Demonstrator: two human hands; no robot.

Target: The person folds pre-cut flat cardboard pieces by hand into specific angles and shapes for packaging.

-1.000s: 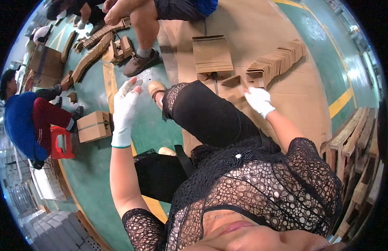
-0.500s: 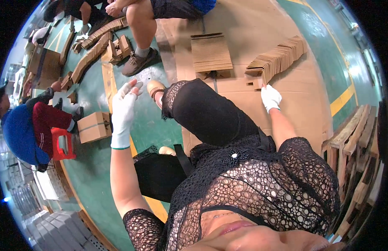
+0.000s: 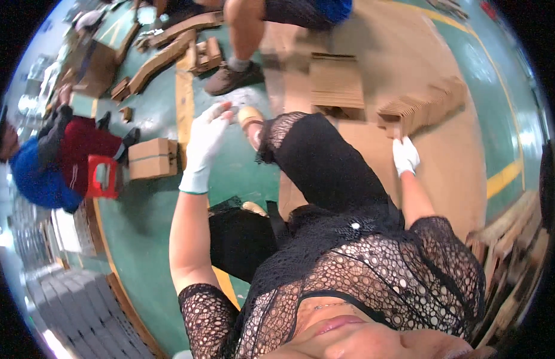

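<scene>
A curved row of folded brown cardboard pieces (image 3: 430, 107) stands on a flat cardboard sheet (image 3: 445, 179) at the right. My right hand (image 3: 405, 155), in a white glove, is closed at the near end of this row, its fingertips on the edge of a cardboard piece (image 3: 395, 128). My left hand (image 3: 207, 140), gloved in white with bare fingertips, is raised over the green floor with nothing in it. Its fingers are loosely bent and a little apart. Left of the row stands a squarer stack of folded cardboard (image 3: 337, 84).
A co-worker's shoe (image 3: 232, 79) is ahead of my left hand. Further left are a closed carton (image 3: 152, 158), a red stool (image 3: 102, 176) and a seated person in blue (image 3: 44, 173). More cardboard rows (image 3: 164, 60) lie beyond. Wooden pallets (image 3: 508, 263) stand at the right.
The whole view has shifted, so the scene sits further right in the picture. My right hand stays at the near end of the row; my left hand is still raised and holds nothing.
</scene>
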